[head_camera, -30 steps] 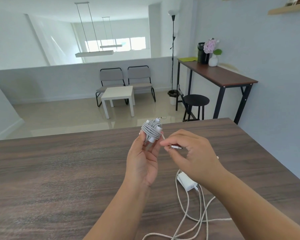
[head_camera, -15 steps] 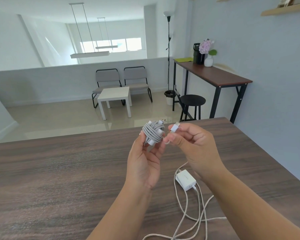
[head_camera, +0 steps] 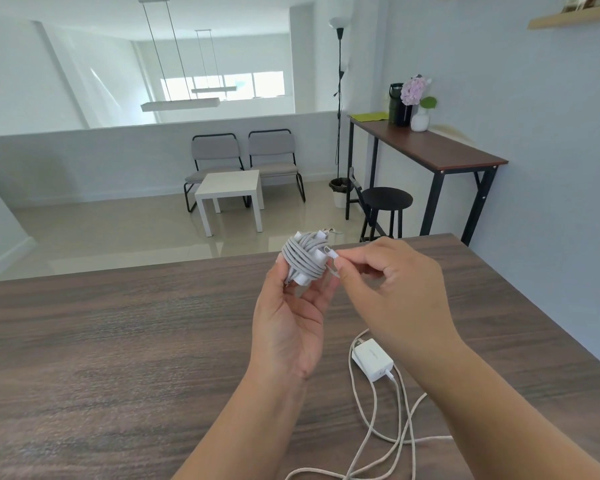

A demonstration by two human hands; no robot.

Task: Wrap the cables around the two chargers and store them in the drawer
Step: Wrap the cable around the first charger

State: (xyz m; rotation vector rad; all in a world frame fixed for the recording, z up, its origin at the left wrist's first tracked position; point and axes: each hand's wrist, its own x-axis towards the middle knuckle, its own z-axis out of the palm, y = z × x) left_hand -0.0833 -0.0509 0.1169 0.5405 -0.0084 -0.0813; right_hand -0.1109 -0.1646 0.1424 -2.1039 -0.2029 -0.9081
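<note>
My left hand (head_camera: 288,327) holds up a white charger wound tightly in its grey cable (head_camera: 303,259) above the wooden table (head_camera: 118,341). Fingertips of my right hand (head_camera: 392,289) pinch the cable's plug end (head_camera: 332,255) against the right side of the bundle. A second white charger (head_camera: 373,358) lies flat on the table below my right wrist. Its pale cable (head_camera: 381,441) trails loose in loops toward the near edge, partly hidden by my right forearm. No drawer is in view.
The table's far edge runs just behind my hands. Beyond it are a tiled floor, a white side table (head_camera: 231,188), two grey chairs (head_camera: 243,157), a black stool (head_camera: 385,202) and a tall desk (head_camera: 426,150) by the right wall.
My right hand has risen from below the bundle and carried the plug end up against its right side. The left hand has kept its hold on the wrapped charger.
</note>
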